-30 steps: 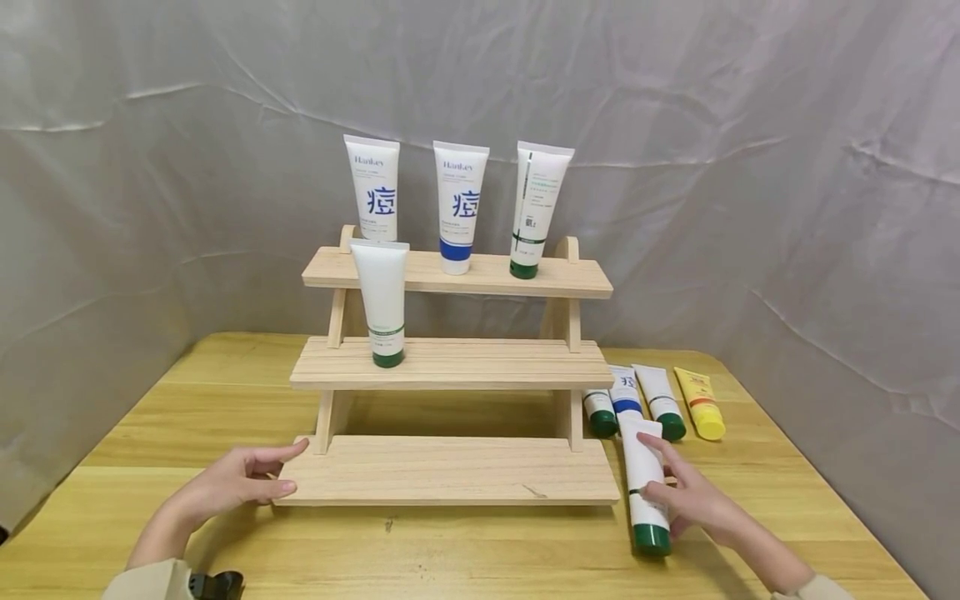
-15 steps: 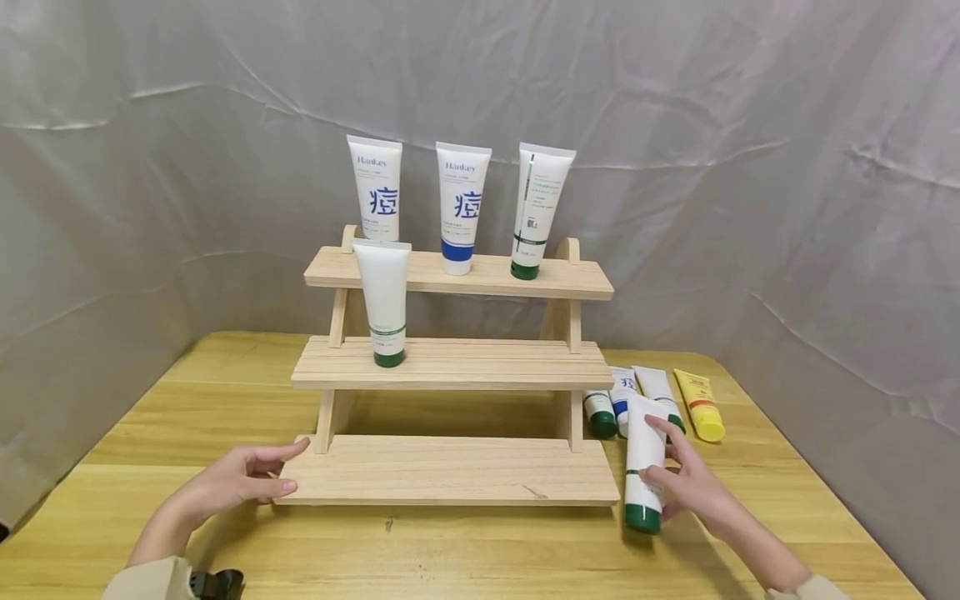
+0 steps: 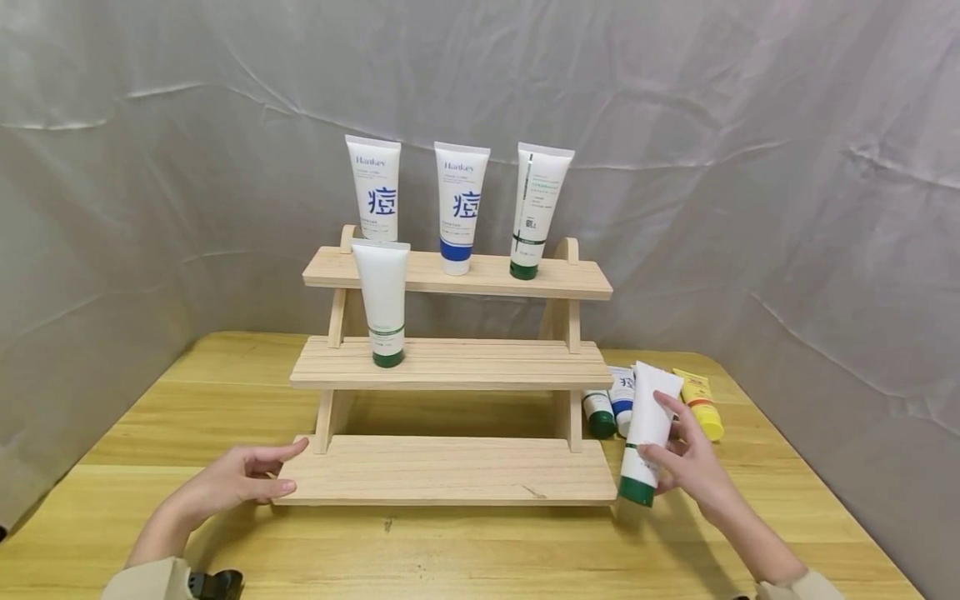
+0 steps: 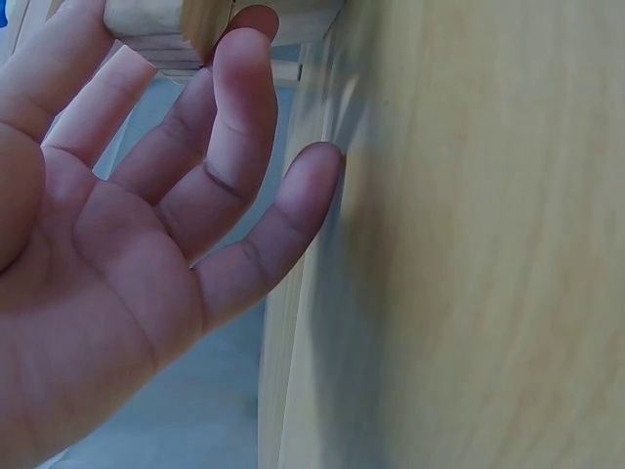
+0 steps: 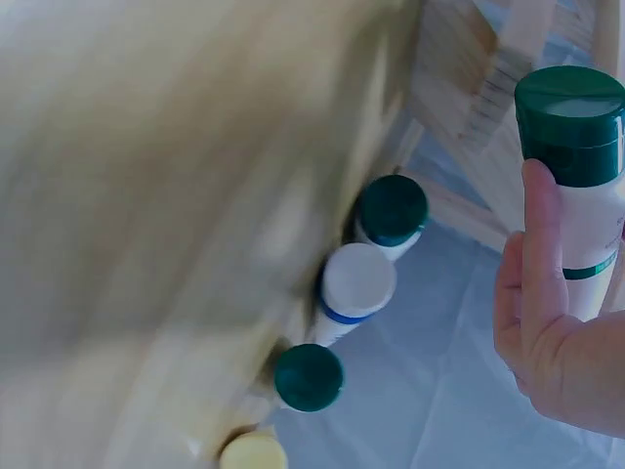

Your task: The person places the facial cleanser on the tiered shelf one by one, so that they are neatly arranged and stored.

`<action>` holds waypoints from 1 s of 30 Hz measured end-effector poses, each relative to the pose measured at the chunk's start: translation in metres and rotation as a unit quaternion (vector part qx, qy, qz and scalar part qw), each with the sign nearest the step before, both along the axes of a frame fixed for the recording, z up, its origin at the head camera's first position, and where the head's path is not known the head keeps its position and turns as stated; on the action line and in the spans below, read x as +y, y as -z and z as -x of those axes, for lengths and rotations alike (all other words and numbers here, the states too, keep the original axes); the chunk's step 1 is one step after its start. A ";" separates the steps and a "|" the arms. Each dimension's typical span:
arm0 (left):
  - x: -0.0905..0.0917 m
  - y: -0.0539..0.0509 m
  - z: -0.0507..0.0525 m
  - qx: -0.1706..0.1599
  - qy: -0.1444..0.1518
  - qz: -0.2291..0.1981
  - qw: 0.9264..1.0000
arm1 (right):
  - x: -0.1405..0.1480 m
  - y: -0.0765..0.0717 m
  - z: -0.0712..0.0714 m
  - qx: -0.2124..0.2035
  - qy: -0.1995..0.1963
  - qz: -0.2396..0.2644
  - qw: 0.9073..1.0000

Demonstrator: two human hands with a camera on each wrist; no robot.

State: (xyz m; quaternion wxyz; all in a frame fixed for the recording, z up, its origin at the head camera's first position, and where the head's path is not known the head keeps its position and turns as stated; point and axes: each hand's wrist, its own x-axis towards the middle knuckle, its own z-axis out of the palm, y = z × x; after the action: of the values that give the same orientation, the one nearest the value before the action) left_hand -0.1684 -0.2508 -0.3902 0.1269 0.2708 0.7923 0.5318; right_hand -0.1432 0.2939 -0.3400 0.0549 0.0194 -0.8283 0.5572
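My right hand (image 3: 693, 462) grips a white tube with a green cap (image 3: 651, 417), tilted and raised at the right end of a three-tier wooden stand (image 3: 450, 471). The right wrist view shows fingers of my right hand (image 5: 557, 322) along that tube near its green cap (image 5: 571, 122). My left hand (image 3: 225, 483) holds the left end of the bottom shelf, thumb at the front and a finger on top. In the left wrist view, the fingertips of my left hand (image 4: 146, 225) touch the shelf's end (image 4: 161, 29), with the little finger free.
Three tubes stand on the top shelf (image 3: 480, 275), and a white one (image 3: 385, 300) stands on the middle shelf's left. Behind my right hand lie a green-capped tube (image 3: 600, 417), a blue-banded one (image 3: 622, 396) and a yellow one (image 3: 701, 404). Grey cloth (image 3: 480, 67) hangs behind.
My right hand has lifted the held tube up and away from me, tilting it so its cap points lower left. My left hand and the stand have stayed in place.
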 end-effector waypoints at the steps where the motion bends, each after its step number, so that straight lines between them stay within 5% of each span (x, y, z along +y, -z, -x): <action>1: 0.000 0.000 0.000 -0.001 0.002 -0.004 1.000 | -0.001 -0.002 0.001 0.009 0.000 0.004 1.000; 14: 0.000 0.000 0.000 -0.007 0.002 -0.006 1.000 | -0.029 -0.012 0.014 0.098 -0.015 0.091 0.991; 30: 0.001 -0.002 0.000 -0.013 0.003 -0.006 1.000 | -0.058 -0.023 0.030 0.131 -0.023 0.077 0.988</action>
State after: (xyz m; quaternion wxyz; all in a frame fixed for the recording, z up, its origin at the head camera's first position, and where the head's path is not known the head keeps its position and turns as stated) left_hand -0.1680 -0.2495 -0.3883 0.1374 0.2673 0.7867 0.5393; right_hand -0.1730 0.2361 -0.3170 0.1519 0.1069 -0.7678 0.6131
